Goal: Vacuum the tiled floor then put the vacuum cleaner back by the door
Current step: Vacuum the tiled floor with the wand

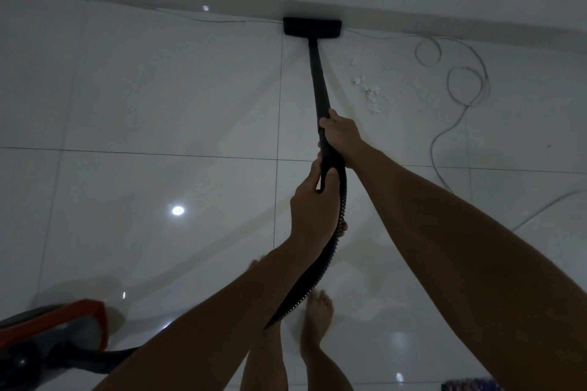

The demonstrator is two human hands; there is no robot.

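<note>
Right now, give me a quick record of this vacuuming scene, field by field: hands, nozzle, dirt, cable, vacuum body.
left hand: grips the wand's lower end, where the hose joins
right hand: grips the wand higher up
nozzle: on the floor, against the skirting
crumbs: white, right of the wand, not yet picked up
cable: pale, looped on the tiles at right
vacuum body: red and grey, bottom left

Both forearms are bare, no sleeves reaching them, and the left hand and right hand wear no gloves or rings; nearer than the hands, two bare feet, no shoes.
</note>
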